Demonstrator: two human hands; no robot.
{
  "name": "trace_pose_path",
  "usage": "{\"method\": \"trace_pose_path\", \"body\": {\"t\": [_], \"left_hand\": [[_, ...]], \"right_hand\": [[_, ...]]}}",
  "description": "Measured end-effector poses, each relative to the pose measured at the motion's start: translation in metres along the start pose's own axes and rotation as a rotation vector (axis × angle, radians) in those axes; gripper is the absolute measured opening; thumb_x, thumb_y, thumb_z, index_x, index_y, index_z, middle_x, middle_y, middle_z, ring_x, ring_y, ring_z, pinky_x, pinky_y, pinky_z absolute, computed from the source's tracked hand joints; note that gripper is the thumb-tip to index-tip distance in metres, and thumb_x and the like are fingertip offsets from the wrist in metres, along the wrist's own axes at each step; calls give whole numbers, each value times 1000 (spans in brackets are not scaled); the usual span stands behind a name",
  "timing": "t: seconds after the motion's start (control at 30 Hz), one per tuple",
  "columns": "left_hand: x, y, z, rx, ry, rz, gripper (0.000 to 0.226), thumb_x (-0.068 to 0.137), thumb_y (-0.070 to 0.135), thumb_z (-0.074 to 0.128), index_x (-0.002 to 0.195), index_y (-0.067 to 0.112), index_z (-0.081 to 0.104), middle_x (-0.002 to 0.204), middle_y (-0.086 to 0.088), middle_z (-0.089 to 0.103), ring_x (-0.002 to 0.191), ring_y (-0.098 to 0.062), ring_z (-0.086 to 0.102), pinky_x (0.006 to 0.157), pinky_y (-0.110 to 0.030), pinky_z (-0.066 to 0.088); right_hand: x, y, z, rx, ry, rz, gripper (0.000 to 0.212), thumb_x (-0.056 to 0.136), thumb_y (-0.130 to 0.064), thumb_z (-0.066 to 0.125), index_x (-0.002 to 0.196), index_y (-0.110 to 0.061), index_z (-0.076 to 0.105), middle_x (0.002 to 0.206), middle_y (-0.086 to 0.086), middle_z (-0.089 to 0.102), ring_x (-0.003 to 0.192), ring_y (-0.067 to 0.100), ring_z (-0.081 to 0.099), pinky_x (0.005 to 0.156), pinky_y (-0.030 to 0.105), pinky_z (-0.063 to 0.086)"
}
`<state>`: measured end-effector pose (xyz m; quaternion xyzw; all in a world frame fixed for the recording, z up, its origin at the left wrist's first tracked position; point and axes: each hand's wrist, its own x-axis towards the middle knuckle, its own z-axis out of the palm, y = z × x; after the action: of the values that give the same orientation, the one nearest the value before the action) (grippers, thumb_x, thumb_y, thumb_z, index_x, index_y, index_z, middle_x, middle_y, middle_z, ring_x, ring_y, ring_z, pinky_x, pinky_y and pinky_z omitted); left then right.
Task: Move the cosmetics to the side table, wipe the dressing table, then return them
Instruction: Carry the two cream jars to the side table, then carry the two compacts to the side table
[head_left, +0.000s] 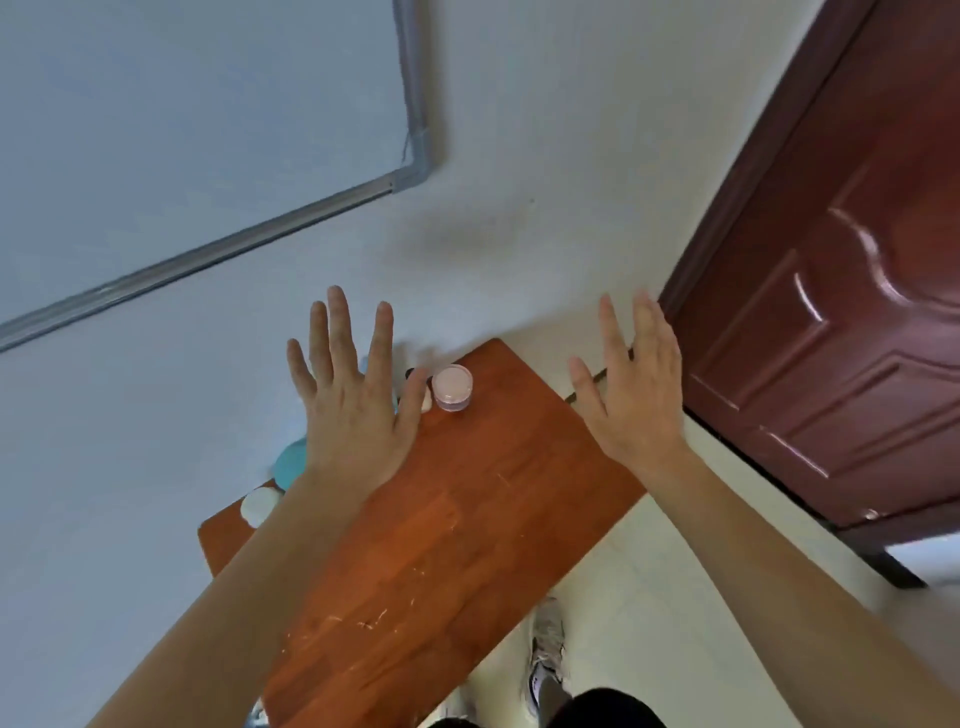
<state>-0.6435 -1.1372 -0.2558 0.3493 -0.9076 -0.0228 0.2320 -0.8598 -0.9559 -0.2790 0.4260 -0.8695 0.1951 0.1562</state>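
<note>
A narrow reddish-brown wooden table (441, 519) stands against the pale wall. A small pink jar (453, 388) sits near its far corner. My left hand (353, 395) hovers over the table's back edge with fingers spread and straight, hiding most of a blue item (291, 465) and a small white and black item (426, 402) beside the jar. A white round cap (258, 506) shows by my left forearm. My right hand (631, 384) is raised beyond the table's right edge, fingers straight, holding nothing.
A dark red panelled door (841, 332) stands to the right, close to the table's far end. A framed whiteboard (182, 130) hangs on the wall at upper left. My feet in pale trainers (545, 660) stand on the cream floor beside the table.
</note>
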Motion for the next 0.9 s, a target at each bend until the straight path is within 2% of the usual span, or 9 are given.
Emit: {"method": "trace_pose_path", "body": {"t": [0.23,0.4,0.63,0.77,0.9], "left_hand": [[8,150,-5,-157,-31,346,64,101,52,26,156,22,11,163,-14,-3,150,-30,-6,117,-61,6],[-19,281,-31,-248,-17,584,65,100,53,21,156,21,9,162,-15,-2,150,-32,-4,117,-60,5],[-133,470,-52,-424,-27,810,64,99,51,32,153,18,23,161,-16,10,149,-33,7,116,-61,13],[-213,574,-56,-487,-54,956,62,99,49,35,151,16,30,159,-17,19,148,-32,14,114,-60,20],[-283,660,-59,-519,-137,1069,62,98,49,32,151,17,31,159,-17,21,148,-32,14,115,-58,18]], "right_hand": [[-100,89,-115,-198,175,265,66,102,-50,39,156,-18,22,163,19,10,151,34,10,118,54,20],[-188,157,-204,-317,331,420,64,101,-48,43,155,-15,28,162,21,14,149,37,14,117,55,22],[-361,246,-321,-447,437,640,66,100,-48,45,154,-15,29,162,20,16,149,37,18,119,51,20],[-469,299,-373,-503,435,754,66,99,-46,47,154,-13,31,161,20,18,148,38,20,116,54,25],[-546,344,-412,-518,412,873,66,99,-47,45,153,-12,31,161,20,16,147,40,21,114,56,26]]}}
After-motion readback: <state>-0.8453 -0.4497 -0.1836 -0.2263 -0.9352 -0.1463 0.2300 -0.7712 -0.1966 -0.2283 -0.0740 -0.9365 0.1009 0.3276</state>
